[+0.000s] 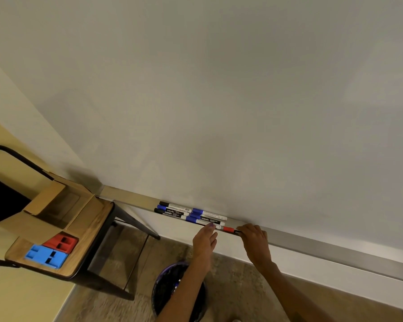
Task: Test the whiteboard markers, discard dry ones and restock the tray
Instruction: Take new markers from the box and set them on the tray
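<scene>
A large whiteboard [219,101] fills the upper view, with a metal tray [312,245] along its bottom edge. Several black-capped and blue-capped markers [191,213] lie side by side in the tray. At the tray's front lies a red-capped marker [228,229]. My left hand [204,242] reaches to the tray with straight fingers, its fingertips touching the marker ends. My right hand [254,238] has its fingers curled over the tray's front edge at the red-capped marker's black barrel. Whether it grips the marker or only the edge is hidden.
A dark waste bin [172,289] stands on the floor beneath my left arm. To the left, a chair with a wooden seat [91,233] carries an open cardboard box [51,205], a red eraser block [61,242] and a blue one [45,255].
</scene>
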The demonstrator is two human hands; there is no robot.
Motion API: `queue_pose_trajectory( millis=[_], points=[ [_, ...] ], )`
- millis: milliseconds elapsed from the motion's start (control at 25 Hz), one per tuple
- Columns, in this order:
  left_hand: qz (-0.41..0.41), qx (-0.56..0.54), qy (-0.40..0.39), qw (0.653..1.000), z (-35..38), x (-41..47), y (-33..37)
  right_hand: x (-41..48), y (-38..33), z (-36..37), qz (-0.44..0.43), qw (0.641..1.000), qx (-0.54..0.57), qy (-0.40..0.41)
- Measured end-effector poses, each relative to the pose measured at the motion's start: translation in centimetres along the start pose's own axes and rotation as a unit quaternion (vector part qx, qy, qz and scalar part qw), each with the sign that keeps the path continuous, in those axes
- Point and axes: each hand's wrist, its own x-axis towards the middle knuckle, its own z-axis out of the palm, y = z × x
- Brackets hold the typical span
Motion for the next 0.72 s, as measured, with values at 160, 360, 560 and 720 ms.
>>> queue_pose_trajectory(
  millis=[160,360,560,720],
  points=[
    [0.003,0.013,0.013,1.0,-0.6,0.3,0.4,0.1,-1.0,0.2,0.011,0.999,0.035,0.024],
    [0.057,0.053,0.037,0.996,-1.7,1.4,1.1,1.2,-2.3,0.6,0.039,0.997,0.057,0.03],
    [0.17,0.262,0.036,0.949,-2.5,2.5,1.5,2.5,-5.2,1.4,0.068,0.983,0.169,0.023],
    [0.193,0.346,0.036,0.918,-3.0,2.5,1.0,3.0,-6.6,2.0,0.129,0.969,0.212,0.008]
  ],
)
